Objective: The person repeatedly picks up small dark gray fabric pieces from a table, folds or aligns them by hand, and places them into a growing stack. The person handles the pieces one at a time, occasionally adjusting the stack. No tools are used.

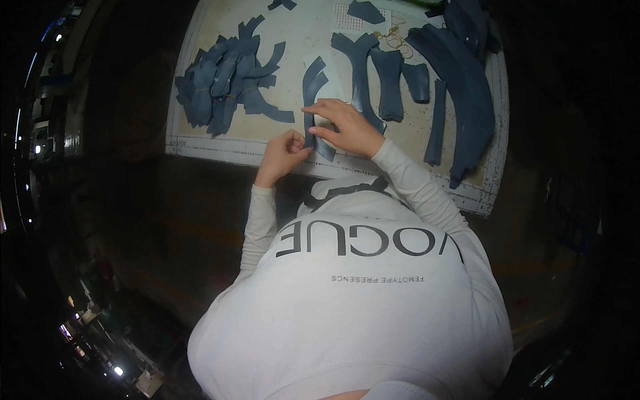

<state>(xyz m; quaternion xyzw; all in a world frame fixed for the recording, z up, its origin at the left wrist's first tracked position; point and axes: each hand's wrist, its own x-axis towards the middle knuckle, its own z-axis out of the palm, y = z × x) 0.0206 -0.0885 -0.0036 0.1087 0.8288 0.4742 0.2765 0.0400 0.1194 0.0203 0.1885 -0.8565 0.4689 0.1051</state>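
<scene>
A person in a white top [373,313] handles curved blue-grey strips [309,93] at the near edge of a pale tabletop [287,83], the strips lying between the two hands with their far ends toward 12 o'clock. The right hand [343,127] comes in from 4 o'clock, fingers extended across the strips and thumb held apart from them. The left hand [283,152], at 8 o'clock, has its fingers curled beside the strips' near end; whether they pinch it cannot be told. From the hands, a heap of similar pieces [227,80] lies at 10 o'clock, a forked piece [359,60] at 1, thin yellowish loops [399,44] at 2 and a long curved stack [463,100] at 3.
</scene>
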